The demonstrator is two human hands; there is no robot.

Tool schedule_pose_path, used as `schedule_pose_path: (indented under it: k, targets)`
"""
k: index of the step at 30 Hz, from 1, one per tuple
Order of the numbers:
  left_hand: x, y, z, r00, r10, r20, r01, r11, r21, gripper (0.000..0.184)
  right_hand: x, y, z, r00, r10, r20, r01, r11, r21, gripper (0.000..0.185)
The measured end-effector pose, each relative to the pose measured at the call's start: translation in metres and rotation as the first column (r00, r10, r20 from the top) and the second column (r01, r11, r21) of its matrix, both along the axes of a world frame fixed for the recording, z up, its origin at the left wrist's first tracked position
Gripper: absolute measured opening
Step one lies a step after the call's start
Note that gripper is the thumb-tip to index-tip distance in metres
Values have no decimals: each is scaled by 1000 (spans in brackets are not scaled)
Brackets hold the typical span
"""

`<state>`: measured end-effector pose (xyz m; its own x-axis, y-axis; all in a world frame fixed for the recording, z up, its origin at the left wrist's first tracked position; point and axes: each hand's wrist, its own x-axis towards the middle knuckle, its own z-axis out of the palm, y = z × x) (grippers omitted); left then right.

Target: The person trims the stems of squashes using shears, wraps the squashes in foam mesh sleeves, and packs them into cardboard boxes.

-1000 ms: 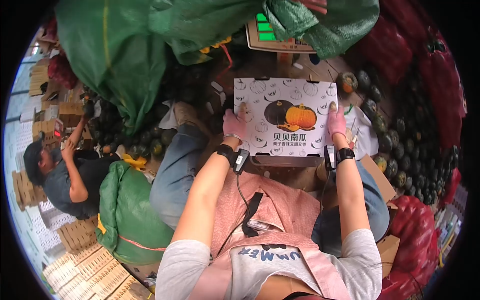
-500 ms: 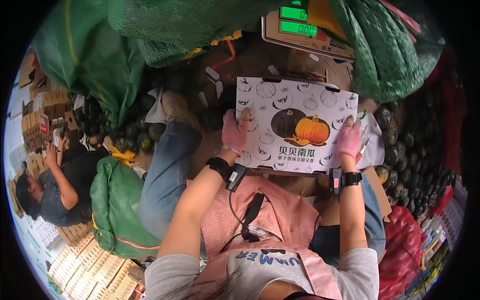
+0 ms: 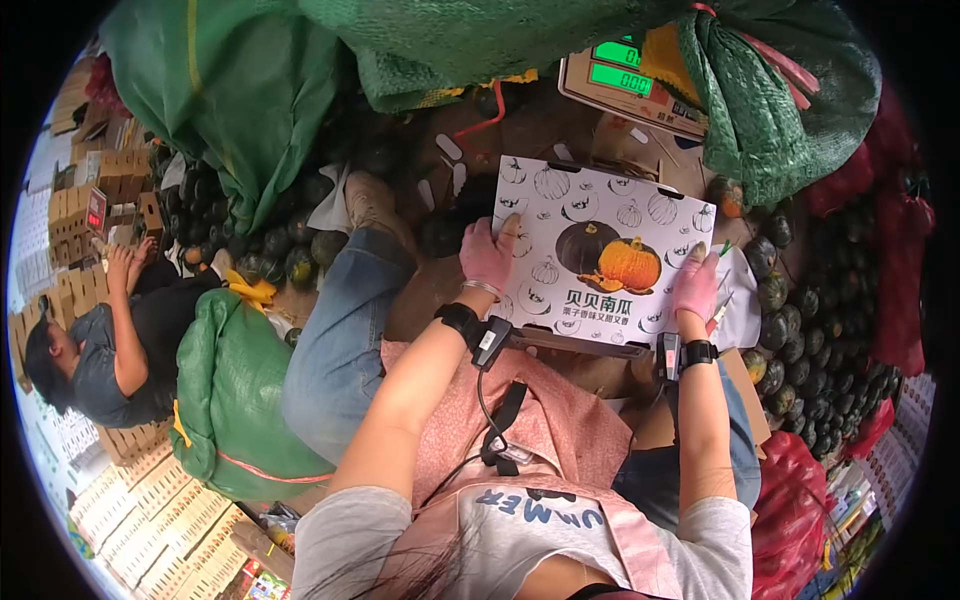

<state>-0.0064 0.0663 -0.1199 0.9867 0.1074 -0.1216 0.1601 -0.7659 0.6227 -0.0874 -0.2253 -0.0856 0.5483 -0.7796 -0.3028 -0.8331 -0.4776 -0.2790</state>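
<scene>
A white cardboard box (image 3: 540, 290) printed with pumpkins lies in front of me, its top face toward the camera and its near side edge just showing. My left hand (image 3: 488, 255), in a pink glove with bare-looking fingertips, grips the box's left edge, thumb on top. On the opposite edge, my right hand (image 3: 695, 285), gloved the same way, holds on with its thumb over the top. The fingers beneath the box are hidden on both sides. White paper (image 3: 738, 300) shows just beyond my right hand.
A digital scale (image 3: 625, 85) with a green display stands at the back. Green sacks (image 3: 250, 400) lie at left and overhead. Dark pumpkins (image 3: 800, 340) are piled on the right beside a red net sack (image 3: 790, 510). Another person (image 3: 120, 330) works at far left near stacked cartons (image 3: 150, 520).
The view has shifted a little, so the scale and sacks appear elsewhere in the frame. The box has tilted slightly, its right side lower; both hands keep their hold.
</scene>
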Motion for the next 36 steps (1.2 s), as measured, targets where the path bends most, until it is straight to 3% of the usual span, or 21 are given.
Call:
schedule_pose_path:
  k: [5, 9, 12, 18, 21, 24, 25, 28, 29, 32, 34, 36]
  targets:
    - [27, 15, -1, 916, -112, -385, 60, 988, -143, 52, 1, 5, 6, 1000, -4, -22, 4, 1000, -2, 49]
    - [32, 17, 6, 845, -102, -526, -41, 966, -254, 56, 1, 5, 5, 1000, -2, -19, 2, 1000, -8, 48]
    - [31, 13, 5, 864, -49, -502, -90, 964, -249, 43, 2, 4, 7, 999, -4, -42, 6, 999, 36, 52]
    - [13, 15, -14, 918, -39, -395, -122, 919, -374, 40, 0, 0, -1, 1000, -3, -13, 3, 1000, 29, 53]
    - [7, 36, -30, 946, -49, -319, -180, 740, -648, 37, -1, 1, 0, 1000, -7, -25, 7, 1000, 12, 53]
    - [19, 68, -28, 932, -261, -252, 21, 733, -680, 27, 1, 0, 0, 1000, 11, -15, -11, 1000, -2, 53]
    - [22, 69, -11, 878, -349, -328, 72, 773, -631, 26, -1, -1, -3, 1000, 25, -14, -25, 1000, -7, 53]
    - [25, 68, -2, 813, -364, -455, -77, 707, -703, 27, -3, -4, -9, 997, 35, 70, -33, 999, -31, 53]
    - [21, 70, -15, 852, -392, -347, 27, 695, -719, 25, -4, -9, -16, 995, 48, 92, -44, 998, -41, 53]
    - [-3, 64, -17, 947, -317, -51, 253, 835, -489, 23, -10, -28, -43, 985, 82, 153, -68, 993, -96, 47]
    - [-28, 48, 5, 985, 14, -169, -101, 849, -518, 31, -5, -17, -27, 993, 52, 104, -42, 995, -90, 45]
    - [-58, 16, 9, 972, 222, 74, -178, 908, -379, 44, -14, -42, -49, 980, 130, 148, -107, 982, -156, 46]
